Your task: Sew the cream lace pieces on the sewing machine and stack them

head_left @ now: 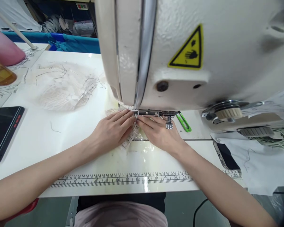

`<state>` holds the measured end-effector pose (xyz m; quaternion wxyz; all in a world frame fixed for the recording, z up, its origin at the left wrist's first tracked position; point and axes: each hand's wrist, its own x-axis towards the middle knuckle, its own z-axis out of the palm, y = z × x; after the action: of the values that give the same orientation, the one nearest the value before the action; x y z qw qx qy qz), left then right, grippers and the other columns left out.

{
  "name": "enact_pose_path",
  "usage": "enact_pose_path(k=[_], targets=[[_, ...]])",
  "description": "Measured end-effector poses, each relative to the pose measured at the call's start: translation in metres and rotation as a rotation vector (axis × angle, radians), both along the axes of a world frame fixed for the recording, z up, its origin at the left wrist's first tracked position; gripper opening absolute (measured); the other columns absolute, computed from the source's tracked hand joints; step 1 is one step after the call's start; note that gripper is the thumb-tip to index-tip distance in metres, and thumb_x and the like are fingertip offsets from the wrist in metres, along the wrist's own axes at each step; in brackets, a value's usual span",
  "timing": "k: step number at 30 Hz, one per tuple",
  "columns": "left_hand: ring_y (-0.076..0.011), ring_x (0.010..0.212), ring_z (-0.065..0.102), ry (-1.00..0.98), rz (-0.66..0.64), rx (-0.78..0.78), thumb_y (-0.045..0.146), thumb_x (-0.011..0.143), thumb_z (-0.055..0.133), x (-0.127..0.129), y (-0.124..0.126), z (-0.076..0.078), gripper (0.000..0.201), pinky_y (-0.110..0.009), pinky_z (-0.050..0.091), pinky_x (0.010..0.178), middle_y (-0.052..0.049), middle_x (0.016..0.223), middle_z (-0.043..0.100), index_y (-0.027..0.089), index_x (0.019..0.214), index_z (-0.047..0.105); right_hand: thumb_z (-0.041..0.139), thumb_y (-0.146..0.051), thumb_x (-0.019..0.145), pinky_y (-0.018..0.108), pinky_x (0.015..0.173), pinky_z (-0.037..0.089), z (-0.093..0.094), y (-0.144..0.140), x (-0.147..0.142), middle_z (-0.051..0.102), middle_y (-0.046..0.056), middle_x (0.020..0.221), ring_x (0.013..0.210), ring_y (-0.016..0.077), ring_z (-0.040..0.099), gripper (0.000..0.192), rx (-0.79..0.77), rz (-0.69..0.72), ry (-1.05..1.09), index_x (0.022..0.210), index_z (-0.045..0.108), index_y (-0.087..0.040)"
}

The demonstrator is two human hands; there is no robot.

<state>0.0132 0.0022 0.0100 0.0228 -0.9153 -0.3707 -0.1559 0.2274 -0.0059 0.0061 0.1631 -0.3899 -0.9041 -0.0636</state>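
At the sewing machine (151,94), a strip of white lace (130,140) runs under the needle area, its front end lying on the table. My left hand (115,127) bends over the lace from the left, fingers together and pressed on it, thumb tucked mostly out of sight. My right hand (159,130) is on the other side, its fingertips pinching at the lace's right edge, partly covered by the metal presser-foot attachment (149,113). Both sets of fingertips are close to the foot. The needle itself is hidden by the machine head.
A heap of sheer lace (63,88) with loose threads lies back left. A black phone (4,132) is at far left, another phone (227,156) at right on white cloth. Green thread snips (184,122) lie behind my right hand. A printed ruler (123,180) lines the front edge.
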Motion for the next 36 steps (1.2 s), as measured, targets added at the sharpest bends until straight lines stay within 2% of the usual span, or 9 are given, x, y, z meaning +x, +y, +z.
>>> enact_pose_path(k=[5,10,12,15,19,21,24,31,36], targets=[[-0.0280,0.113,0.062,0.006,-0.046,-0.035,0.037,0.096,0.050,-0.010,-0.002,0.019,0.031,-0.044,0.050,0.093,-0.008,0.122,0.068,0.022,0.120,0.064,0.042,-0.002,0.090,0.033,0.069,0.040,0.001,0.001,0.000,0.070,0.000,0.117,0.100,0.0165,0.061,0.035,0.100,0.037,-0.025,0.110,0.063,-0.021],[-0.0306,0.108,0.063,0.115,-0.303,-0.042,0.061,0.085,0.059,-0.040,-0.007,0.032,0.056,-0.044,0.050,0.088,-0.010,0.111,0.070,0.023,0.126,0.060,0.037,0.004,0.086,0.030,0.072,0.038,-0.005,0.004,0.002,0.070,0.000,0.107,0.105,0.0146,0.058,0.040,0.052,0.138,0.048,0.103,0.063,-0.020],[-0.0285,0.105,0.064,0.143,-0.343,-0.033,0.052,0.088,0.059,-0.050,-0.012,0.031,0.047,-0.041,0.051,0.086,-0.010,0.106,0.070,0.023,0.125,0.061,0.039,0.002,0.086,0.030,0.071,0.037,-0.006,0.004,0.002,0.070,0.000,0.102,0.104,0.0150,0.057,0.036,0.047,0.173,0.086,0.099,0.063,-0.020],[-0.0211,0.095,0.067,0.126,-0.265,0.025,0.021,0.092,0.054,-0.056,-0.022,0.030,0.020,-0.029,0.053,0.068,-0.005,0.095,0.070,0.025,0.107,0.066,0.041,-0.003,0.087,0.032,0.075,0.037,-0.007,0.004,0.001,0.069,0.001,0.099,0.102,0.0165,0.057,0.031,0.020,0.209,0.119,0.099,0.064,-0.020],[-0.0162,0.085,0.068,0.066,-0.141,0.072,0.004,0.089,0.041,-0.048,-0.029,0.037,0.028,-0.022,0.038,0.041,-0.007,0.115,0.068,0.019,0.098,0.063,0.043,-0.011,0.092,0.034,0.079,0.037,-0.008,0.004,0.000,0.069,0.002,0.098,0.100,0.0176,0.057,0.025,-0.004,0.214,0.156,0.096,0.065,-0.021],[-0.0160,0.079,0.067,0.064,-0.133,0.044,0.004,0.089,0.038,-0.042,-0.026,0.041,0.028,-0.023,0.036,0.041,-0.008,0.115,0.068,0.017,0.100,0.061,0.044,-0.012,0.093,0.034,0.078,0.038,-0.008,0.005,0.000,0.070,0.001,0.096,0.099,0.0172,0.058,0.024,-0.008,0.206,0.172,0.096,0.066,-0.022],[-0.0183,0.076,0.064,0.129,-0.187,0.048,0.006,0.087,0.038,-0.035,-0.013,0.041,0.027,-0.026,0.043,0.050,-0.009,0.098,0.070,0.016,0.098,0.060,0.046,-0.012,0.094,0.033,0.077,0.039,-0.008,0.005,0.000,0.071,0.000,0.096,0.098,0.0164,0.059,0.024,-0.018,0.192,0.195,0.102,0.066,-0.022],[-0.0151,0.058,0.049,0.098,-0.274,0.405,0.003,0.087,0.050,-0.015,0.012,0.019,0.020,-0.030,0.037,0.055,0.001,0.066,0.059,0.015,0.092,0.065,0.048,-0.018,0.095,0.033,0.078,0.041,-0.011,0.006,0.003,0.070,0.001,0.098,0.095,0.0161,0.059,0.019,-0.027,0.178,0.204,0.100,0.065,-0.023],[-0.0125,0.058,0.048,0.040,-0.249,0.507,0.009,0.088,0.061,-0.013,0.013,0.012,0.010,-0.031,0.035,0.060,0.004,0.063,0.059,0.017,0.087,0.067,0.050,-0.031,0.096,0.033,0.080,0.042,-0.017,0.003,0.003,0.067,0.004,0.110,0.092,0.0171,0.059,0.024,-0.005,0.013,0.183,0.116,0.062,-0.026]])
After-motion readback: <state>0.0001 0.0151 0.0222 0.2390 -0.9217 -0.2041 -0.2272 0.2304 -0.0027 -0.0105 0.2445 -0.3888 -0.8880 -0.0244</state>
